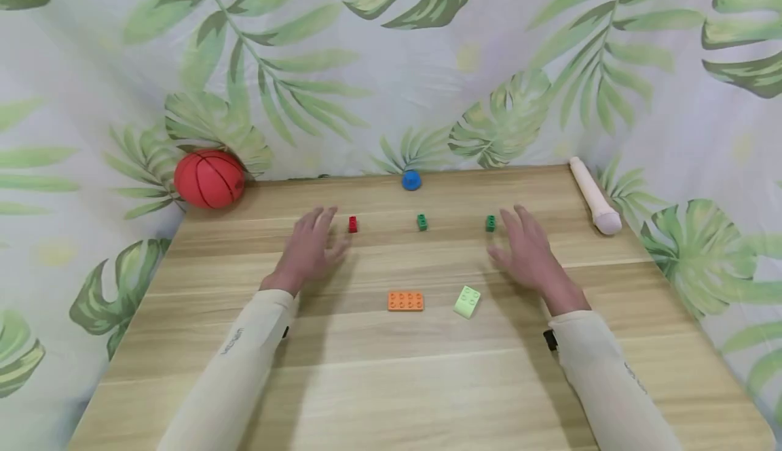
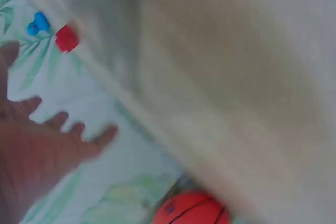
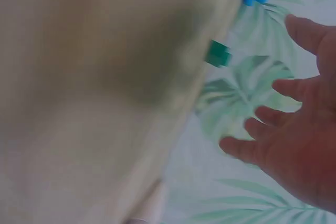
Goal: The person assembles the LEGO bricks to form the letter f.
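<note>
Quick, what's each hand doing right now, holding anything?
Left hand: open, holding nothing, near the red toy brick.
Right hand: open, holding nothing, near the rightmost green toy brick.

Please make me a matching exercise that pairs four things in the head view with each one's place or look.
1. Red brick
2. Orange brick
3. Light green brick
4. Red ball

A. Shows eight studs
B. At the table's far left corner
C. Closest to the left hand
D. Shows four studs, turned askew

Pairs: 1-C, 2-A, 3-D, 4-B
</note>
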`<state>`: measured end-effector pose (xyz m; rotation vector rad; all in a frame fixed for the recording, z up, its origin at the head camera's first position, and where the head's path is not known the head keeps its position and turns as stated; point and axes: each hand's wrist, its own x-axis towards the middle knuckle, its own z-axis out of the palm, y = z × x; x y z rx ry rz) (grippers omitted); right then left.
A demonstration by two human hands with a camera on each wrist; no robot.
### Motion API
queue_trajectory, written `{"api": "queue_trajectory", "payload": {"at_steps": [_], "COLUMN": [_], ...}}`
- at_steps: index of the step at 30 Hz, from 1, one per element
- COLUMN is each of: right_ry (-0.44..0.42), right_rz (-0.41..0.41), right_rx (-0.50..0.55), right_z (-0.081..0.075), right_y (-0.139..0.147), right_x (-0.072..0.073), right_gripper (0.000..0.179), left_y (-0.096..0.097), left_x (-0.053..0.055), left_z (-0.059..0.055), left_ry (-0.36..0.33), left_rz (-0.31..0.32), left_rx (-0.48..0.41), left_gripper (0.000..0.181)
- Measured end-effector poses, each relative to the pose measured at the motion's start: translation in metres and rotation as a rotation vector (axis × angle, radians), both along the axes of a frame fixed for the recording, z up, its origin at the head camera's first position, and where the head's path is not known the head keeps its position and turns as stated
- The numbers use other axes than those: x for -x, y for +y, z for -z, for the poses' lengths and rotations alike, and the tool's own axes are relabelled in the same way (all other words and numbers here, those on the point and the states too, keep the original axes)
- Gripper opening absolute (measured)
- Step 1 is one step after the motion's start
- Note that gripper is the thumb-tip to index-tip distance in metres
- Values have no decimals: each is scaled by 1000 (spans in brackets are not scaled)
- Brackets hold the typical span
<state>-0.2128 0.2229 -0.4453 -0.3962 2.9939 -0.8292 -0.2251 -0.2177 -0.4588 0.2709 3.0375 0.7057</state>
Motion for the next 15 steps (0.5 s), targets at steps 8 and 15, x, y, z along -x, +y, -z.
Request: {"api": "queue_trajectory", "payload": {"at_steps": [8, 15], "right_ry": [-221, -299], "right_rz": [-11, -43], "right_rx": [-23, -12], "right_z": [14, 11], "right_y": [14, 22], "right_x": [-4, 6], "right_gripper": [74, 74], "left_y": [6, 16], "left_x": [20, 38], "left_z": [19, 14], "left_ry": [-176, -241], "left_rz": [98, 146], "left_rx": [-212, -269], "left_gripper": [84, 61]}}
